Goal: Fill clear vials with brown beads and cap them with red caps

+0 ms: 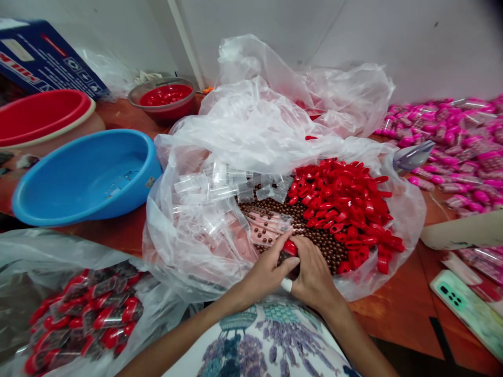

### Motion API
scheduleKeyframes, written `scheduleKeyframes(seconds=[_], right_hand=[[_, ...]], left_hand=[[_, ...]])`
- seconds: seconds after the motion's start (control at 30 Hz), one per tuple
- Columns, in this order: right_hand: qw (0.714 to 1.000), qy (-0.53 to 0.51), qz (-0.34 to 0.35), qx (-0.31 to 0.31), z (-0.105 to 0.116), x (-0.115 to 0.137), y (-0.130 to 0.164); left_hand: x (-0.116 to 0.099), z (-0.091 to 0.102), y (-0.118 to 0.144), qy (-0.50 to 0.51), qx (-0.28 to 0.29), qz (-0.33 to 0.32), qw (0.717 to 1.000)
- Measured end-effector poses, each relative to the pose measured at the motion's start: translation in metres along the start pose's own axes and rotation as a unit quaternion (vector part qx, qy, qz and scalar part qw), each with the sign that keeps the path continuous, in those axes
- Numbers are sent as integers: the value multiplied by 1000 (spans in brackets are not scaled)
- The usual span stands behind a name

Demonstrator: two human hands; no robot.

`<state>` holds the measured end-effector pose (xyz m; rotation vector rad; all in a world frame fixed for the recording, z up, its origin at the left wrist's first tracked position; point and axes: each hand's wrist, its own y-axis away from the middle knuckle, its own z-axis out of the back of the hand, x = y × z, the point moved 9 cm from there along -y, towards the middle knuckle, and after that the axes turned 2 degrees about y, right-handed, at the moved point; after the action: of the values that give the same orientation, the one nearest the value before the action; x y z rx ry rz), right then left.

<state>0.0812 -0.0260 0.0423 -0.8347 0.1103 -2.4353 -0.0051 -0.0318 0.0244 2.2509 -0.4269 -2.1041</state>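
Note:
Between my two hands is a small clear tube with a red cap [290,248] and dark contents, partly covered by fingers. My left hand [269,269] is closed around its left side, thumb laid across the front. From the right, my right hand [314,267] curls against the same tube; something white wraps one of its fingers. Just beyond lie loose brown balls [324,243], a heap of red caps [341,199] and clear empty tubes [212,193], all on a spread plastic bag [243,120].
A blue basin [86,178] and a red basin [43,118] stand at left. Capped red tubes [90,309] fill a bag at lower left. Pink-capped tubes [463,141] are piled at right, with a phone [467,309] nearer. A bowl [165,99] sits behind.

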Motion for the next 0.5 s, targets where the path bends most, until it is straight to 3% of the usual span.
scheduleKeyframes(seconds=[0.37, 0.5], right_hand=[[1000, -13, -24, 14, -8, -5, 3], [1000, 5, 3, -6, -8, -3, 5]], left_hand=[[12, -1, 3, -12, 9, 19, 1000], [12, -2, 6, 27, -4, 43, 999]])
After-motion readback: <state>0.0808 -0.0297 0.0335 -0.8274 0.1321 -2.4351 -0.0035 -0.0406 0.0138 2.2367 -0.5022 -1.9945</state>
